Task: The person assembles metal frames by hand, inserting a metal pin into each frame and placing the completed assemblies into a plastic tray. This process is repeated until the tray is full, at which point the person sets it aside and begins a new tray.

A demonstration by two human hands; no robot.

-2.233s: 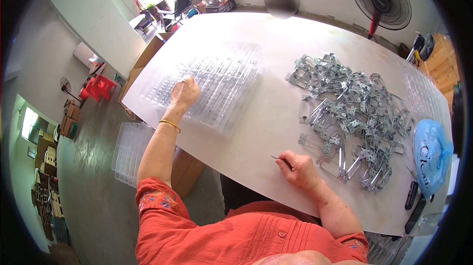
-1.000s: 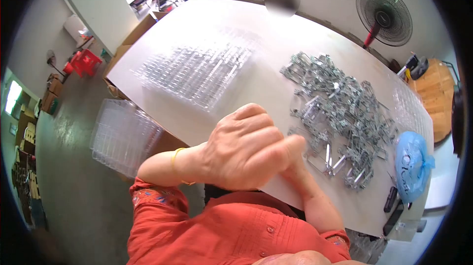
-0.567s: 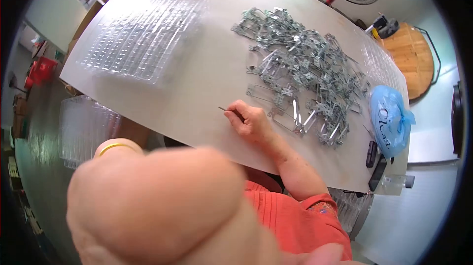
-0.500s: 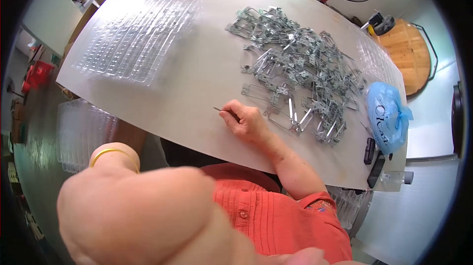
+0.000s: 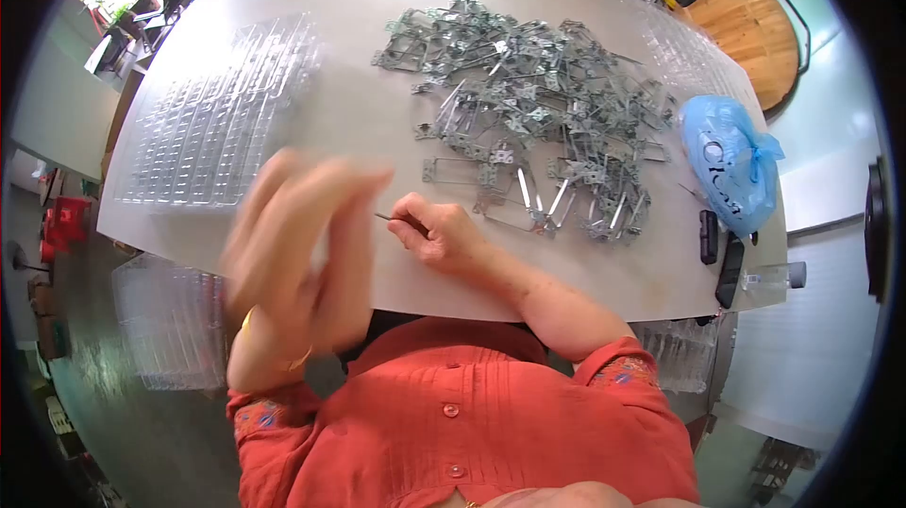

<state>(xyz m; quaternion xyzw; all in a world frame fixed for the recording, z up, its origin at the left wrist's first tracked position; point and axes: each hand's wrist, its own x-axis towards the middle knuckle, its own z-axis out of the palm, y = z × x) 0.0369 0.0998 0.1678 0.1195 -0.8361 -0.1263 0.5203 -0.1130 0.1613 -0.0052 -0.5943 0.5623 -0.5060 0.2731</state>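
My right hand (image 5: 436, 236) rests on the white table, closed around a thin dark metal rod (image 5: 381, 215) whose tip pokes out to the left; the fingers hide the rest of it. My left hand (image 5: 307, 244), a gold bangle at its wrist, is raised in front of the table's left part. Motion blurs it, but the fingers look stretched out, and nothing shows in them. Just beyond my right hand lies a large heap of grey metal brackets (image 5: 543, 97), tangled together, with several bright flat strips among them.
Clear plastic trays (image 5: 203, 121) lie on the table's left side, with more trays (image 5: 170, 324) below the left edge. To the right sit a tied blue plastic bag (image 5: 722, 163), a black case (image 5: 709, 237), a dark phone-like slab (image 5: 729, 270) and a clear bottle (image 5: 769, 277).
My left hand has gone from close before the camera down and away over the table's edge. The right hand keeps hold of the rod. The camera view has shifted.
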